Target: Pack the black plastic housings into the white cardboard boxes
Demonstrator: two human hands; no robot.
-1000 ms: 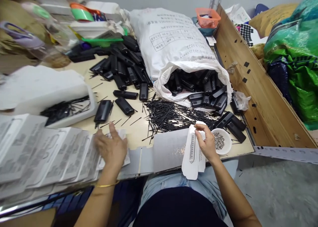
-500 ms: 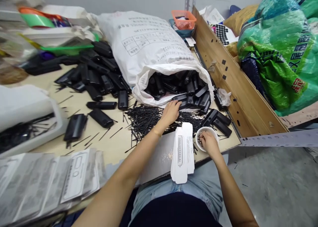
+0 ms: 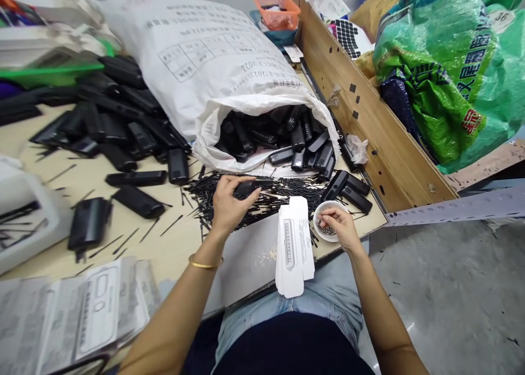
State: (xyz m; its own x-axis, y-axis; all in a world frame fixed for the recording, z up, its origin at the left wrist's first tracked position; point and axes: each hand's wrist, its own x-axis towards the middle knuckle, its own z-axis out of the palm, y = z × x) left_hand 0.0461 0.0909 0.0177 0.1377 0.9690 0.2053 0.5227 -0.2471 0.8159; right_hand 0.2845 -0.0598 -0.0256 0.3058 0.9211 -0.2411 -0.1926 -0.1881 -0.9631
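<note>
Between the thumb and fingers of my left hand (image 3: 228,206) is a black plastic casing (image 3: 249,187), held over a heap of thin black sticks (image 3: 200,192). My right hand (image 3: 343,227) reaches over the rim of a small white bowl (image 3: 320,206), fingertips pinched together. Small shiny metal pieces (image 3: 327,230) lie in the bowl; whether one is in the pinch is hidden. A stack of white printed cards (image 3: 290,255) lies between my hands at the table edge. Beyond them a white woven sack (image 3: 221,47) opens toward me, full of similar black casings (image 3: 297,140).
More black casings (image 3: 141,200) are spread over the table at left. A white plastic container (image 3: 61,227) and printed packets (image 3: 98,315) lie at the left front. A wooden board (image 3: 340,96) edges the right side, with green bags (image 3: 459,80) behind it.
My left hand has come back from the sack's mouth and moved left, now with a black casing in it. My right hand stays at the bowl. The view has shifted slightly right.
</note>
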